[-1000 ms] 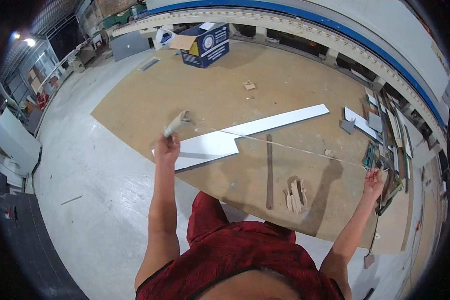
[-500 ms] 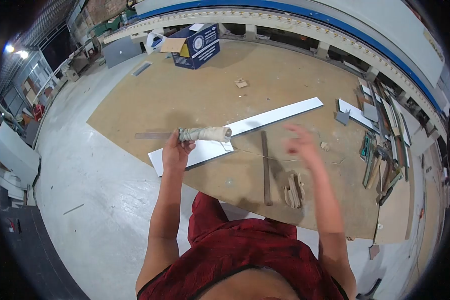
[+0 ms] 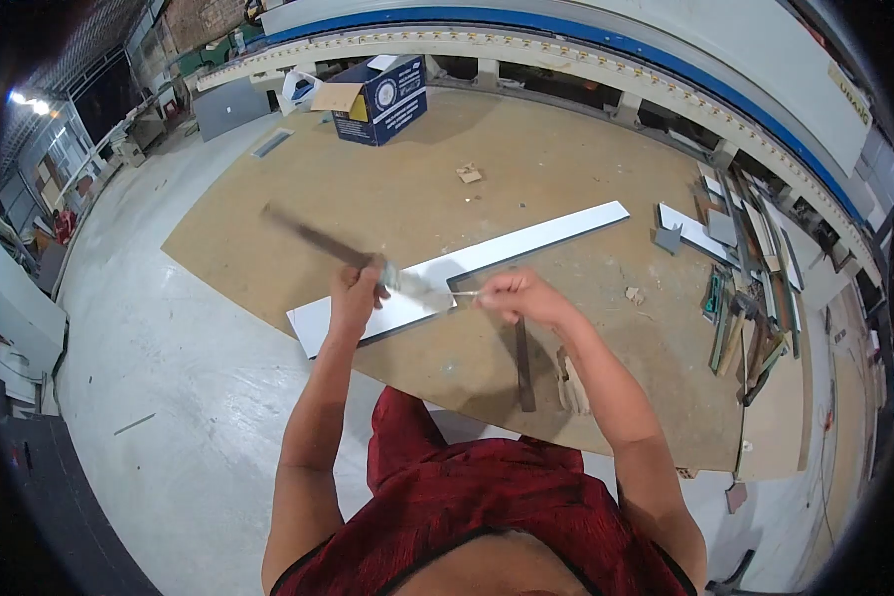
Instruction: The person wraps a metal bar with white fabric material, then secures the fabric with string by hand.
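Note:
My left hand (image 3: 356, 298) is closed around a brown flat stick (image 3: 313, 236) whose near end is wrapped in pale material, blurred by motion. The stick tilts, its bare end up to the left. My right hand (image 3: 521, 296) is closed in a pinch on a thin pale strand (image 3: 465, 293) that reaches toward the wrapped end. Below both hands a long white board (image 3: 541, 231) lies diagonally on the brown work surface (image 3: 368, 189). Another dark strip (image 3: 524, 372) lies under my right hand, partly hidden, beside a tan folded piece (image 3: 569, 385) partly covered by my forearm.
A blue cardboard box (image 3: 392, 104) with raised flaps stands at the back left. To the right is a pile of offcuts (image 3: 750, 233) with a hammer (image 3: 744, 306) and a green-handled tool (image 3: 714, 291). A long machine beam (image 3: 566, 74) runs along the back.
My right hand has come inward and down to the wrapped end and closed on the strand. The stick in my left hand has tilted, its bare end rising.

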The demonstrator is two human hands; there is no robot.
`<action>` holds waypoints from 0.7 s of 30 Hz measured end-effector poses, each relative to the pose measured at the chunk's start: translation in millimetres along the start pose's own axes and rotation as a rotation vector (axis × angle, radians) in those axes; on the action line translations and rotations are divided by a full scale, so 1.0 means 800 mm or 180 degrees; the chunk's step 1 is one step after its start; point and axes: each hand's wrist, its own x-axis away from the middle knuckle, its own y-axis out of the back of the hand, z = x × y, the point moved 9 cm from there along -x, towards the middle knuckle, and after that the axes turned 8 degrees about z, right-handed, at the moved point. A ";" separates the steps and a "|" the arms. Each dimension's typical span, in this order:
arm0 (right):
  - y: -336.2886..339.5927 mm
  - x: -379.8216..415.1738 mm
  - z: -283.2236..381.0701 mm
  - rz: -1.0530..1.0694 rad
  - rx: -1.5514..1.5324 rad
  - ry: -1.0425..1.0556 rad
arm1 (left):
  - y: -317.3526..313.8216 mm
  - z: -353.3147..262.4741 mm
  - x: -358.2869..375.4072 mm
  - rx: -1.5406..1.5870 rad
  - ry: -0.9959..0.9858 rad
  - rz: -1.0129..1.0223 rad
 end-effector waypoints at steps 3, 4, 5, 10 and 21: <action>-0.023 0.007 -0.015 0.0211 0.0455 -0.0066 | -0.001 -0.002 0.000 0.1659 -0.0256 -0.0601; -0.026 0.006 -0.025 0.0283 0.0577 -0.0079 | -0.003 0.001 0.000 0.2156 -0.0220 -0.0678; -0.014 0.006 -0.036 0.0110 0.0516 -0.0134 | -0.014 0.009 -0.001 0.2676 -0.0018 -0.0490; 0.066 0.023 -0.051 -0.0898 0.0812 -0.0331 | -0.055 0.017 0.009 0.2724 0.0600 0.0583; 0.060 0.093 -0.006 -0.0648 0.0808 -0.0131 | 0.002 0.019 0.004 0.1786 -0.0280 -0.0727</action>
